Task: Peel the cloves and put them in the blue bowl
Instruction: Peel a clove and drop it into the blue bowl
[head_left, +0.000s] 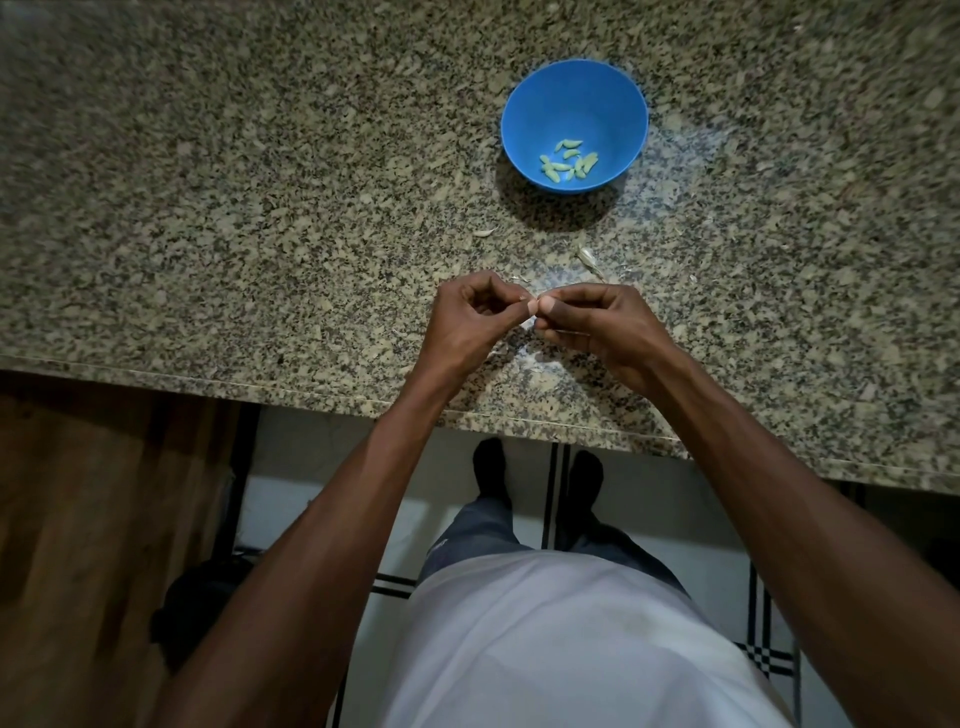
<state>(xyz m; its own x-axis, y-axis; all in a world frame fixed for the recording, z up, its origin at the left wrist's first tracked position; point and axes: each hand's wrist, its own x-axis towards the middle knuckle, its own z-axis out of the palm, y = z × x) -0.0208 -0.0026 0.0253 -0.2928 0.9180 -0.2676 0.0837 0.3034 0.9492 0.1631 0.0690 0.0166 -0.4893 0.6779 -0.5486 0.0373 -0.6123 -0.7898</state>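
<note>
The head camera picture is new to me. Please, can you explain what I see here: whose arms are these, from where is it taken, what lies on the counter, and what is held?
There is no machine here. A person wears a camera on the head, so you look down along that person's own two bare arms. The left hand and the right hand meet over a speckled stone counter. Their fingers pinch a small pale clove between them, mostly hidden. Farther back stands a blue bowl holding a few peeled cloves. Scraps of dry skin lie on the counter between the bowl and the hands. Below the counter edge you see the person's white shirt, legs and feet.
</note>
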